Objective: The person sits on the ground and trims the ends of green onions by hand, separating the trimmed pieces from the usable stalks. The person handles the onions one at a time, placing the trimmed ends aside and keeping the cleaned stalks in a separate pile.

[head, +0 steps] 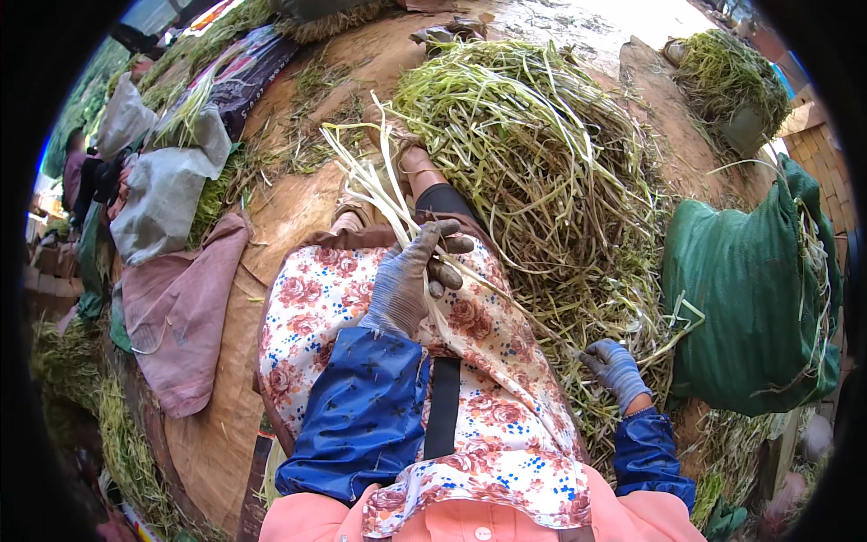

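Note:
My left hand (pixel 413 271), in a grey glove, is closed around several long pale plant stalks (pixel 369 183) above the flowered apron (pixel 474 318) on my lap. The stalks fan out away from me beyond the thumb. At the lower right, my right hand (pixel 613 369), gloved too, is at the near edge of a large heap of green and yellowed stalks (pixel 528 156). A long thin stalk runs from the left hand towards its fingertips; whether they pinch it I cannot tell.
A full green woven sack (pixel 738 305) stands right of the heap. Grey sacking (pixel 162 196) and a pink cloth (pixel 186 318) lie at the left. More stalks (pixel 731 81) are piled at the upper right. A person (pixel 73 166) is at the far left.

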Tool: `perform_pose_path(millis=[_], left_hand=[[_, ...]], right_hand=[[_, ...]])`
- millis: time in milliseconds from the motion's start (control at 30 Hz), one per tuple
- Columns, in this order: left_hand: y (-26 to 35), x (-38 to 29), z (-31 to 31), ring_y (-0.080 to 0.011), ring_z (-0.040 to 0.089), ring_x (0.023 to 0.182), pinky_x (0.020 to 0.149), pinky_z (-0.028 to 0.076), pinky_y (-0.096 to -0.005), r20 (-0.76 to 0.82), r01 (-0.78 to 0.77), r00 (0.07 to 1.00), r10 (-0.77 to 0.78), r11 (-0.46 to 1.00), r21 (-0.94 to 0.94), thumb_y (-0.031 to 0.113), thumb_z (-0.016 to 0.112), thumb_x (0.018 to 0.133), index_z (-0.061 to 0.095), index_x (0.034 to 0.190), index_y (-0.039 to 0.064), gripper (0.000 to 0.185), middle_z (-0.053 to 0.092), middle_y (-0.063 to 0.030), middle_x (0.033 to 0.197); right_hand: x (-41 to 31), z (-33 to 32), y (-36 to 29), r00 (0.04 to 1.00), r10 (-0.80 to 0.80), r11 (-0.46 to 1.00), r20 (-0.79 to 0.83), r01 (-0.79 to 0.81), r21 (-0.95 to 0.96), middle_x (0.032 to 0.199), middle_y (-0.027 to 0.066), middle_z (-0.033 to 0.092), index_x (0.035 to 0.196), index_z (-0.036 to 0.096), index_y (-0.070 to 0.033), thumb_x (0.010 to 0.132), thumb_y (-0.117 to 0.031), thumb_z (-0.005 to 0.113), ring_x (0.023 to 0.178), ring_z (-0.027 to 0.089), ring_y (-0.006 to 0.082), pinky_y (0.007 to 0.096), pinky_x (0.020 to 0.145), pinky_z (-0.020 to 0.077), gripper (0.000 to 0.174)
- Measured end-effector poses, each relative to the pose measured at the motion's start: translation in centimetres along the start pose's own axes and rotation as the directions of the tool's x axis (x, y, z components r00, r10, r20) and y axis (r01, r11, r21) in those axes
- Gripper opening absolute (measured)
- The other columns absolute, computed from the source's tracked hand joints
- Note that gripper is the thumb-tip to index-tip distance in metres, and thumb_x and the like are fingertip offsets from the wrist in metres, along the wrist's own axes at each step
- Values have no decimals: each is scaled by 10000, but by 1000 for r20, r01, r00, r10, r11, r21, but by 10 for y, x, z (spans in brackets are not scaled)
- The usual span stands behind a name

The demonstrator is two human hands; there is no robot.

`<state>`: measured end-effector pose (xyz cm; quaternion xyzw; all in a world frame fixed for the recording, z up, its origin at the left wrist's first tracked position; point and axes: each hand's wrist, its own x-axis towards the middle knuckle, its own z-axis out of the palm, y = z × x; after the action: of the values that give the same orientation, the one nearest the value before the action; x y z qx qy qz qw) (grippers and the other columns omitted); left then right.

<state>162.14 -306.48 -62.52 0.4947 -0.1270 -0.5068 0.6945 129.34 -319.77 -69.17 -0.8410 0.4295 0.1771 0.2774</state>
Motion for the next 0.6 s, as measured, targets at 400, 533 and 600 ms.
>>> perform_pose_path(millis=[400, 533, 600], left_hand=[[-9, -5, 14, -41, 521, 464, 375, 375, -133, -8, 42, 999, -41, 993, 107, 360, 433, 918, 549, 1102, 48, 380, 593, -30, 705], [-10, -7, 15, -30, 494, 444, 351, 354, -114, -63, 53, 997, -45, 991, 121, 372, 448, 909, 576, 1091, 60, 383, 582, -14, 665], [-9, -7, 15, -23, 480, 436, 359, 352, -116, -65, 66, 996, -57, 989, 130, 378, 450, 907, 584, 1082, 62, 386, 576, -11, 645]], right_hand=[[53, -30, -158, 747, -492, 557, -448, 665, 497, 1060, 129, 579, 1159, 522, -85, 771, -236, 655, 988, 563, 269, 342, 846, 444, 437], [70, -26, -198, 789, -425, 457, -444, 610, 647, 903, 112, 620, 1023, 589, -19, 803, -116, 614, 837, 603, 202, 284, 739, 468, 242], [71, -20, -192, 800, -383, 380, -463, 593, 710, 869, 99, 620, 969, 606, -7, 815, -91, 596, 801, 595, 161, 261, 726, 465, 176]])
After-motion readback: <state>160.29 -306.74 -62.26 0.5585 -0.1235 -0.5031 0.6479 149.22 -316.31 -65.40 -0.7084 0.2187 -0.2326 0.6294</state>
